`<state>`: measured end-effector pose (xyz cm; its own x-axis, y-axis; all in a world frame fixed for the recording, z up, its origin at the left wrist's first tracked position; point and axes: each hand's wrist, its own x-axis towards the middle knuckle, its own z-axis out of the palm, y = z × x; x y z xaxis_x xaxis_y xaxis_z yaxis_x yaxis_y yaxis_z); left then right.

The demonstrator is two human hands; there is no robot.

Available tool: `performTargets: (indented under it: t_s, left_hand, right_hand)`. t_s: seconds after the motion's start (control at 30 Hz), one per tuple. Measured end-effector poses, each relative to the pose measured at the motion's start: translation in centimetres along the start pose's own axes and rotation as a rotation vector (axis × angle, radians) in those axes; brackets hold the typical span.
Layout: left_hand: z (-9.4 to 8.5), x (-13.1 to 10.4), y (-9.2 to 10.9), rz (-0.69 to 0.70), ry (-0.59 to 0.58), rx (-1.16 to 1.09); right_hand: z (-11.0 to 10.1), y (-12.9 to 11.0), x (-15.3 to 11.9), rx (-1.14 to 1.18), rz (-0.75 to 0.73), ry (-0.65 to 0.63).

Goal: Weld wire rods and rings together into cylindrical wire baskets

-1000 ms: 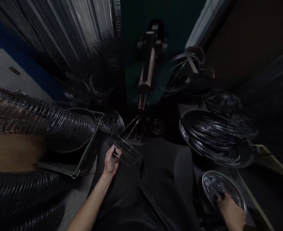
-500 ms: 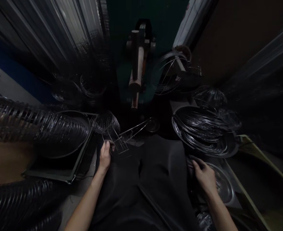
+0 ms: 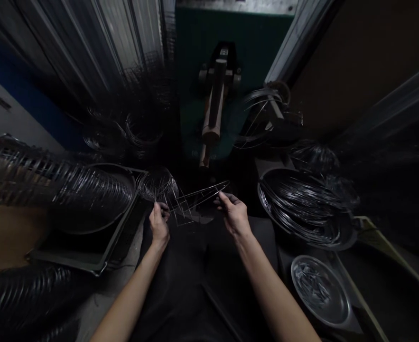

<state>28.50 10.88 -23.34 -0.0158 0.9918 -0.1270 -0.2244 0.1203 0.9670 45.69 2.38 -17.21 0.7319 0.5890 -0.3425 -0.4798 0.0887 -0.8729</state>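
My left hand [image 3: 159, 223] is closed on a thin wire frame [image 3: 184, 213], which reaches up and right above my dark-clothed lap. At the frame's right end, my right hand [image 3: 235, 211] is pinched with thumb and fingers together. Whether it grips the wire or a small piece cannot be made out. Just ahead stands a green machine [image 3: 191, 109] with a copper-coloured rod [image 3: 211, 130] pointing down toward the frame. Beside my right forearm lies a round metal dish [image 3: 337, 308] with small metal pieces [image 3: 311, 285] in it.
On the right, a basin [image 3: 348, 240] holds a heap of bent wire [image 3: 302, 204]. A stack of wire rings [image 3: 155, 183] sits left of the rod. Long rows of wire racks [image 3: 70, 175] and a dark crate [image 3: 102, 263] line the left side.
My right hand has come from the dish on the right to the wire frame's right end. My left hand keeps hold of the frame. The view has shifted slightly.
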Motion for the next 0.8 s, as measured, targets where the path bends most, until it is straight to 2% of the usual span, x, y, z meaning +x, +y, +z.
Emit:
performTargets:
  t_s: [0.13, 0.33, 0.53, 0.8]
  left_hand:
    - [0.4, 1.1, 0.1, 0.034, -0.007, 0.039]
    - [0.9, 2.5, 0.6, 0.107, -0.001, 0.159]
    - [1.7, 3.2, 1.1, 0.133, 0.009, 0.241]
    - [2.6, 3.5, 1.4, 0.127, 0.010, 0.286]
  right_hand:
    - [1.9, -0.6, 0.3, 0.075, 0.046, -0.026]
    - [3.6, -1.1, 0.8, 0.106, 0.106, -0.017]
    - [4.4, -1.3, 1.3, 0.163, 0.189, -0.007]
    - [5.0, -1.5, 1.7, 0.186, 0.184, 0.005]
